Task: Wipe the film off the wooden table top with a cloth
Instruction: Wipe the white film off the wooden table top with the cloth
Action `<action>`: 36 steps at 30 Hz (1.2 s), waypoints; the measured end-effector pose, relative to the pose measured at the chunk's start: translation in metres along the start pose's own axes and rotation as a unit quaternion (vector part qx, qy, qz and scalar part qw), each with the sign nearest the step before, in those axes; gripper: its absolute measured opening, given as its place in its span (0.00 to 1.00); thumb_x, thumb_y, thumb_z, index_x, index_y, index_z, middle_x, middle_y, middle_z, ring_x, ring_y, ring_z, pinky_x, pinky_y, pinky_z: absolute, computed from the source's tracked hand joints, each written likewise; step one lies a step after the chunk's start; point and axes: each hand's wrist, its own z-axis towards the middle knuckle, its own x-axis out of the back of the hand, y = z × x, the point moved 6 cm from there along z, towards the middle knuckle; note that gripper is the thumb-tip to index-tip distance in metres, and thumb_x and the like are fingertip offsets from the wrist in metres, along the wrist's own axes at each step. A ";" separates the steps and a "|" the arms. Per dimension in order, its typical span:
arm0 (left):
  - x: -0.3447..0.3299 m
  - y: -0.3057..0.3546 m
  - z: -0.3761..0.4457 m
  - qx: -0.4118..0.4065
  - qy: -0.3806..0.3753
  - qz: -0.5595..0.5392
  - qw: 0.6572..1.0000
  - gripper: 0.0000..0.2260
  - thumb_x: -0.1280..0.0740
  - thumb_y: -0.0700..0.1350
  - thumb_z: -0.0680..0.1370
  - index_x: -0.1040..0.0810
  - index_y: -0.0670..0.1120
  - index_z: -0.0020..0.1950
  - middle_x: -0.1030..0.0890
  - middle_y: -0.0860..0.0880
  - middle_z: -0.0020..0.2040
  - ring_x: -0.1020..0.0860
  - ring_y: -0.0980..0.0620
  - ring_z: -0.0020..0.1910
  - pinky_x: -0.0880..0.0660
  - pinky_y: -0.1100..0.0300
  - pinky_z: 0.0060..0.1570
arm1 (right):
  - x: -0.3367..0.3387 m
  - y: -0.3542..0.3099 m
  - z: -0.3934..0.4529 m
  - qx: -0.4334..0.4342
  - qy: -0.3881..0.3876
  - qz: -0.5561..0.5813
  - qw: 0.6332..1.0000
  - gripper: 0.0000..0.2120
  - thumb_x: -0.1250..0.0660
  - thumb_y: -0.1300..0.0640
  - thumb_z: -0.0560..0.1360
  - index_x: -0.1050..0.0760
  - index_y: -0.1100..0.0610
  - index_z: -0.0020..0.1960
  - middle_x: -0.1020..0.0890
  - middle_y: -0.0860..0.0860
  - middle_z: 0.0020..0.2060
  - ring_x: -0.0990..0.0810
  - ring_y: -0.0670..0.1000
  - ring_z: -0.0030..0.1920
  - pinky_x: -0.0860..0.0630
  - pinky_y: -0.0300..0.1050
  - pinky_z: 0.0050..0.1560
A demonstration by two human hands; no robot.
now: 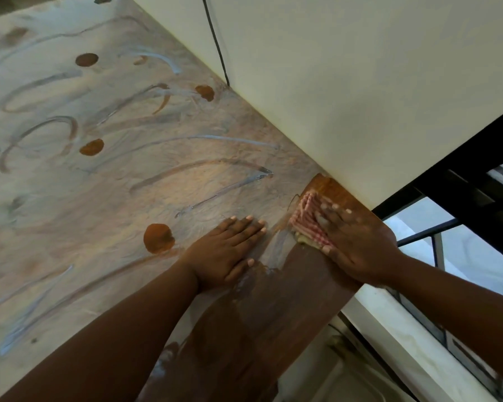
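A wooden table top runs from lower right to upper left, most of it coated in a whitish film with finger-drawn swirls and round bare spots. A strip of bare brown wood shows along the right end. A red-and-white checked cloth lies on that strip near the wall. My right hand presses flat on the cloth, fingers spread and blurred. My left hand rests flat on the filmed surface just left of the cloth, fingers straight.
A cream wall borders the table's far edge, with a black cable running down it. Beyond the table's right end are a white sill and dark window bars.
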 end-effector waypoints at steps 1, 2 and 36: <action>0.001 0.000 0.001 -0.002 0.001 0.000 1.000 0.27 0.52 0.55 0.81 0.55 0.48 0.77 0.53 0.50 0.77 0.60 0.51 0.77 0.72 0.61 0.70 | 0.004 0.006 0.011 -0.018 0.007 -0.019 1.000 0.31 0.60 0.40 0.80 0.55 0.55 0.78 0.52 0.53 0.77 0.56 0.52 0.77 0.50 0.56 0.75; 0.002 -0.001 0.000 -0.003 0.003 -0.001 1.000 0.27 0.51 0.55 0.81 0.55 0.48 0.77 0.53 0.50 0.77 0.59 0.51 0.77 0.71 0.61 0.70 | 0.007 0.009 0.026 -0.044 0.007 -0.030 0.999 0.32 0.61 0.40 0.79 0.56 0.56 0.78 0.53 0.55 0.77 0.57 0.53 0.77 0.51 0.56 0.75; -0.006 -0.006 -0.001 0.014 0.018 0.008 1.000 0.31 0.57 0.62 0.79 0.65 0.47 0.75 0.61 0.47 0.76 0.65 0.52 0.75 0.71 0.62 0.70 | -0.002 -0.034 0.059 -0.160 0.028 0.024 0.987 0.29 0.59 0.41 0.81 0.61 0.51 0.77 0.60 0.53 0.77 0.64 0.54 0.76 0.67 0.51 0.72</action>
